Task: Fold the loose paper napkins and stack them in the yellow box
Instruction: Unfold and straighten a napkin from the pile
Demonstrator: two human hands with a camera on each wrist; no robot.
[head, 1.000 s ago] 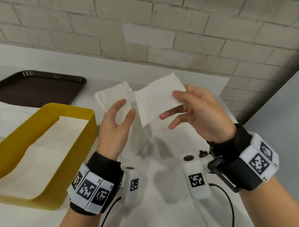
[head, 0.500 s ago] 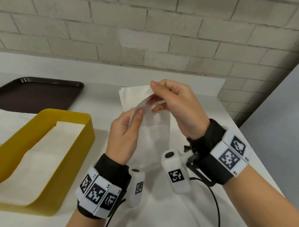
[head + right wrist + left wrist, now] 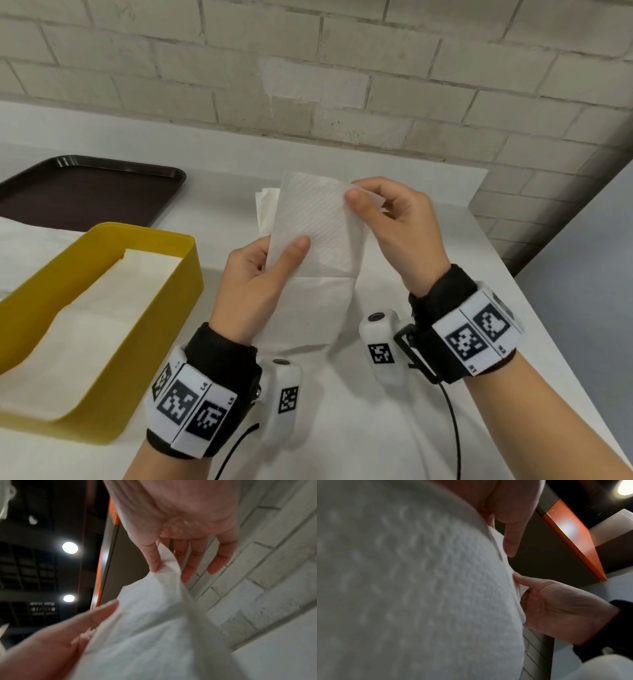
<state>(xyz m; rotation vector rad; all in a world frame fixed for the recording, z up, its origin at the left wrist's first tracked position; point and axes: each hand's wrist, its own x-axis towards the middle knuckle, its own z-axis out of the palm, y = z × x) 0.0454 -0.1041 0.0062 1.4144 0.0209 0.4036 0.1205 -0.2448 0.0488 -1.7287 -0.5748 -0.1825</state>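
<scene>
A white embossed paper napkin (image 3: 318,226) is held up above the table between both hands, folded over on itself. My left hand (image 3: 260,274) pinches its lower left corner with the thumb on the front. My right hand (image 3: 390,219) pinches its upper right corner, thumb on the front. In the left wrist view the napkin (image 3: 419,588) fills most of the frame. In the right wrist view the napkin's corner (image 3: 164,566) sits between thumb and fingers. The yellow box (image 3: 164,308) stands at the left with white napkins (image 3: 102,315) lying flat inside.
A dark brown tray (image 3: 85,188) lies at the back left. More white napkins (image 3: 322,308) lie on the white table (image 3: 428,428) under my hands. A brick wall (image 3: 342,85) stands close behind. The table's right edge runs diagonally at the right.
The hands came together from apart, bringing the napkin's halves onto each other. Now it is held flat and folded between both pinches.
</scene>
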